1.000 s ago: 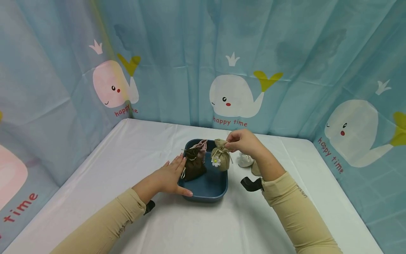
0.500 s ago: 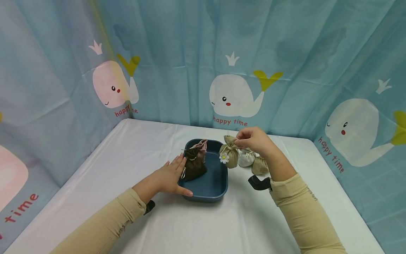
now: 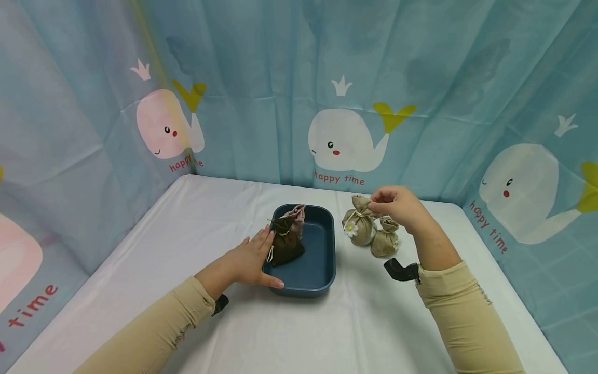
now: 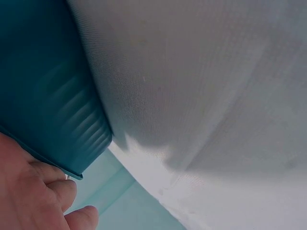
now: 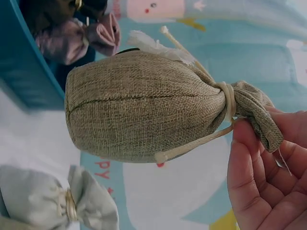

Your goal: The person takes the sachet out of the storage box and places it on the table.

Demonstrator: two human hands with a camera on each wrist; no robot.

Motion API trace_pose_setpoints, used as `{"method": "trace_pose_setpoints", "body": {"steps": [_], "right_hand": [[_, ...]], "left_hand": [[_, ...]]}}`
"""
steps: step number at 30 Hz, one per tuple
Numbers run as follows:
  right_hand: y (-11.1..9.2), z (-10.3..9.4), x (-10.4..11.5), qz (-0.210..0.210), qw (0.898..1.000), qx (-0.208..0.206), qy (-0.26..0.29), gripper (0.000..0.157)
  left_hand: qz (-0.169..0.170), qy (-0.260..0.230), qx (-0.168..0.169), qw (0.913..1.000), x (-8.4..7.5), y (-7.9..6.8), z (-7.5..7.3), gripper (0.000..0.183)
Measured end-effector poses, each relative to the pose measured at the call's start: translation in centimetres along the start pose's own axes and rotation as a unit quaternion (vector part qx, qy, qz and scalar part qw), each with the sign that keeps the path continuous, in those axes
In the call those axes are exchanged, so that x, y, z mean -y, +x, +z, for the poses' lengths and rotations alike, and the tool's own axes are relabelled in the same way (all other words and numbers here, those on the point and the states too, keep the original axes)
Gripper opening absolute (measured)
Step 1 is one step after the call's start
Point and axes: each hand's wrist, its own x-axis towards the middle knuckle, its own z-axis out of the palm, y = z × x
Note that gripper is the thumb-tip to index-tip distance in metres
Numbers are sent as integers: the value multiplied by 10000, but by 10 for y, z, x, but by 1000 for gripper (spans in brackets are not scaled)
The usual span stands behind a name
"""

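Beige pouch (image 5: 144, 105), hanging from pinching right hand (image 3: 398, 206)

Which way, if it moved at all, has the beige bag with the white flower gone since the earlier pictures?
Yes. In the head view, the beige bag with the white flower went rightward, from over the unmoved blue tub to outside its right side.

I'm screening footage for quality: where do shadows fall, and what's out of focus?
Head: soft shadows on the white tablecloth beside both sleeves; left wrist: a broad shadow across the cloth; right wrist: the held tan bag shows crisp weave, the curtain behind it blurred.
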Motion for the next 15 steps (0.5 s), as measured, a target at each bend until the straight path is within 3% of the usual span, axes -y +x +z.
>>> {"method": "trace_pose_setpoints", "body": {"steps": [15], "right_hand": [[-17,-36,-20,110,9992,-381,32,24]], "left_hand": [[-11,10,-25,10000,1,1,2,130]]}}
